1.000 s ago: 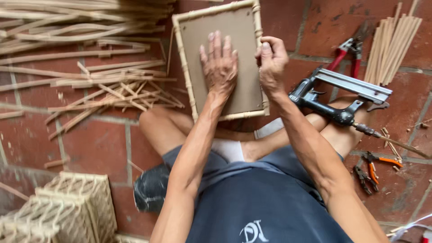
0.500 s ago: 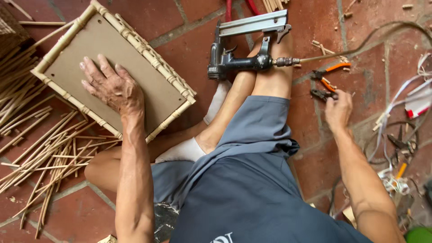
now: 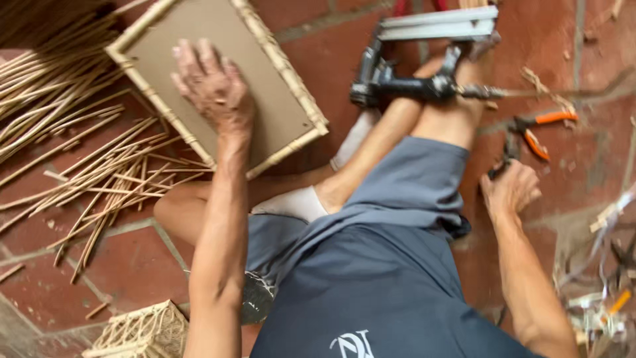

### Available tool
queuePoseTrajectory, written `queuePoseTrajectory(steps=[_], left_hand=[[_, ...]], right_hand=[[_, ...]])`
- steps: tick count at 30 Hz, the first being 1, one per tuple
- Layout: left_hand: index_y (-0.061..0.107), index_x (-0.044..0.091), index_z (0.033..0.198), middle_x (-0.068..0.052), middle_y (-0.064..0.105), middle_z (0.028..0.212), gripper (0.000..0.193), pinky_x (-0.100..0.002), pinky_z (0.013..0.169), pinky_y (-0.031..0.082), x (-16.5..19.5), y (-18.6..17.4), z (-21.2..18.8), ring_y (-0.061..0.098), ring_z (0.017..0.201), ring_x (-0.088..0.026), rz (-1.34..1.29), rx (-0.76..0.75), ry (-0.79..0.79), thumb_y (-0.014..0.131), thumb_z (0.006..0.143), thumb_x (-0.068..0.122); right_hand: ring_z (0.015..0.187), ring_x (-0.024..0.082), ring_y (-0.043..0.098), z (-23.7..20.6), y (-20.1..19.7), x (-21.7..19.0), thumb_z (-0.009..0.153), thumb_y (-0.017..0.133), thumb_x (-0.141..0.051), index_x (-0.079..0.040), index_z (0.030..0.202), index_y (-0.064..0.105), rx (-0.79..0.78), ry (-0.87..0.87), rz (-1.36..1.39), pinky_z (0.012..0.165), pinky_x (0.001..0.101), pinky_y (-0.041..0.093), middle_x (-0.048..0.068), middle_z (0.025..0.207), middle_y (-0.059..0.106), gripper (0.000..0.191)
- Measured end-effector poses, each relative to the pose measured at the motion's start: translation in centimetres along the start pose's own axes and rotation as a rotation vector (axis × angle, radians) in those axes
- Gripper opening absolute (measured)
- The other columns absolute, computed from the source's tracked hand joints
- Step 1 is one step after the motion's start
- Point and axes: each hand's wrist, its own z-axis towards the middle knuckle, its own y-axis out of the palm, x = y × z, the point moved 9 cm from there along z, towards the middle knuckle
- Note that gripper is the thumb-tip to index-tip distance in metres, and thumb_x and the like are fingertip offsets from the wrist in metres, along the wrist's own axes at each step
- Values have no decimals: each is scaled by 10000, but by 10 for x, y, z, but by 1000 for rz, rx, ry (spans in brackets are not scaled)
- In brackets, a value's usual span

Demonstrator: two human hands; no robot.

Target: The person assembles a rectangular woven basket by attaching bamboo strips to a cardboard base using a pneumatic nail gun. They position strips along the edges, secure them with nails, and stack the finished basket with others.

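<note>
Bamboo-edged tray under flat left hand; open right hand groping pliers blindly risks a nick.

framed board: top corner cut off by upper edge | right hand: blurred, fingertips over dark pliers, hold unclear | nail gun: top cropped | woven basket: cut off by bottom edge | right-edge clutter: too blurred to identify

Bamboo-framed brown board flat on floor, tilted; dark-handled pliers beside orange-handled pliers.
</note>
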Motion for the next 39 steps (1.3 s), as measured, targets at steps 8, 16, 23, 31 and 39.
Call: queuePoseTrajectory(steps=[8, 16, 23, 31, 39], left_hand=[[490, 126, 1495, -134, 430, 1565, 476, -556, 1280, 204, -10, 25, 18, 349, 1490, -290, 65, -2, -47, 464, 1103, 394], [443, 139, 1516, -172, 370, 1583, 534, -607, 1255, 248, -6, 29, 9, 350, 1483, -311, -36, 154, 9, 493, 1087, 453], [465, 159, 1537, -151, 355, 1589, 548, -632, 1288, 219, -8, 39, 31, 318, 1508, -301, -36, -85, -64, 481, 1097, 485], [543, 142, 1418, -191, 345, 1573, 572, -702, 1228, 214, 5, -3, 39, 303, 1492, -328, -143, 99, 13, 606, 988, 516], [545, 110, 1425, -164, 481, 1452, 708, -577, 1123, 288, 6, 0, 48, 429, 1379, -323, -186, -136, 197, 575, 1011, 684]], right_hand=[[953, 541, 629, 30, 18, -18, 798, 909, -267, 86, 1244, 567, -202, 40, 171, 823, 624, 505, 345, 1031, 652, 664], [861, 289, 661, 3, -142, -107, 913, 656, -56, 80, 1277, 591, -351, 175, 1529, 731, 409, 541, 147, 982, 690, 394], [848, 169, 656, -89, -196, -333, 899, 656, -36, 26, 1360, 543, -1195, -253, 1259, 655, 295, 559, 95, 1052, 659, 478], [1034, 292, 664, 11, -313, -480, 899, 732, -178, -64, 1360, 647, -459, -1348, 516, 852, 383, 549, 133, 1228, 641, 482], [819, 213, 722, -3, -341, -539, 914, 792, -241, -171, 1154, 794, -267, -1316, 477, 727, 327, 584, 51, 1172, 724, 251]])
